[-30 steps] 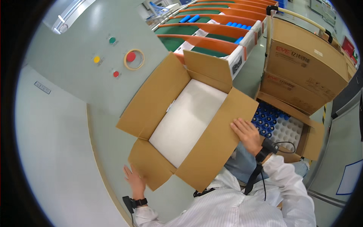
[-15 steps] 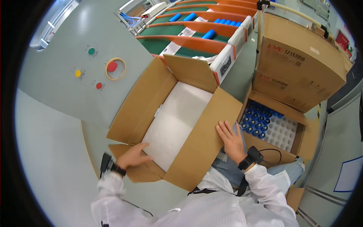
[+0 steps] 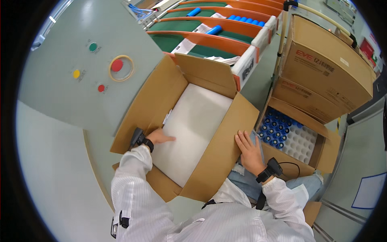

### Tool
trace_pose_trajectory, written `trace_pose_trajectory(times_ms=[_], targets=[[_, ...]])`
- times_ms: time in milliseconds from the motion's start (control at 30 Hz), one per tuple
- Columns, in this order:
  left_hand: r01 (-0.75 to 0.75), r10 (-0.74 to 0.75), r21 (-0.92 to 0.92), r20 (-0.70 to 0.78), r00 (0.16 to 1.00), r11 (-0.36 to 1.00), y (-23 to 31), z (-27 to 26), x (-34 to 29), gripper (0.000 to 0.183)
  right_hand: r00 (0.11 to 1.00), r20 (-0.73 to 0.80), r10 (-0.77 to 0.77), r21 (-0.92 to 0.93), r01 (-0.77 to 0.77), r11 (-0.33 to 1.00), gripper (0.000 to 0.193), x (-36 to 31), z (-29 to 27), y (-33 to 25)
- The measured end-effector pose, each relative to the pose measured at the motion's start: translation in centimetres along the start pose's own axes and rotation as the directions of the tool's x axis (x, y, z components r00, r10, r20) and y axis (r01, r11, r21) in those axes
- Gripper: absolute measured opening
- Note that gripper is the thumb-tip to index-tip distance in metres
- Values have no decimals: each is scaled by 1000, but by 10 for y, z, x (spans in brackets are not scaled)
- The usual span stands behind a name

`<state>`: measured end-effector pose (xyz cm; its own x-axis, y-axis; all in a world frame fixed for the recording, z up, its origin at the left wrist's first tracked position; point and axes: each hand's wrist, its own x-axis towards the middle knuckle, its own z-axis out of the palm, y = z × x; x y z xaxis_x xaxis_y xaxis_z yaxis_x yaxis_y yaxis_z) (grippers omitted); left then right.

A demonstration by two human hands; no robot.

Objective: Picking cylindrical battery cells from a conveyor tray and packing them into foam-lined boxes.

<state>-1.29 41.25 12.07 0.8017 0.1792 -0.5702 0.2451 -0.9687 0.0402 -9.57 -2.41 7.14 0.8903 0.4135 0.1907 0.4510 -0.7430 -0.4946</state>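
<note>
Left hand (image 3: 158,137): one finger is stretched over the white sheet (image 3: 201,111); other fingers, I cannot tell.
Right hand (image 3: 250,154): fingers slightly spread, on the right flap (image 3: 215,151) of the open carton (image 3: 152,103).
White sheet: inside carton, between both hands' fingers.
Blue cylinders (image 3: 276,128): beyond the right fingers.

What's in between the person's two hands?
In the head view, a white sheet and then a cardboard flap lie between the left hand and the right hand.

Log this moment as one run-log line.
left hand: at white sheet inside open cardboard box; right hand: on box flap; nearby right: blue cylindrical cells in white tray
</note>
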Motion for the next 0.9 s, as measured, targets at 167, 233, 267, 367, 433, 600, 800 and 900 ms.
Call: trace_pose_trajectory(times_ms=[167, 233, 267, 367, 433, 600, 800, 900], targets=[[1, 37, 140, -263, 964, 990, 10, -12, -38, 85, 996, 23, 81, 58, -82, 995, 76, -7, -11, 5], [-52, 32, -46, -352, 935, 998, 36, -47, -82, 64, 993, 47, 104, 70, -107, 992, 73, -4, -16, 6], [-132, 33, -254, -360, 932, 958, 37, -61, -101, 53, 991, 76, 107, 87, -113, 990, 71, -3, -19, 6], [-350, 135, -580, -381, 915, 736, 75, -93, -158, 38, 989, 114, 97, 122, -111, 986, 75, -3, -27, 14], [-368, 141, -352, -530, 836, 861, 82, -120, -211, 42, 987, -30, 157, 395, -132, 909, 82, 13, -65, 1], [-555, 400, -1, -691, 602, 832, 111, -157, -288, 45, 864, -498, 72, 512, 225, 829, 122, 34, -185, -15], [-863, 818, 349, -563, 119, 365, 204, -180, -244, 34, 477, -870, 126, 379, 482, 790, 77, -8, -298, 84], [-840, 853, 481, -521, -42, 252, 222, -172, -226, 43, 606, -443, -660, 29, 746, 666, 47, -31, -357, 167]])
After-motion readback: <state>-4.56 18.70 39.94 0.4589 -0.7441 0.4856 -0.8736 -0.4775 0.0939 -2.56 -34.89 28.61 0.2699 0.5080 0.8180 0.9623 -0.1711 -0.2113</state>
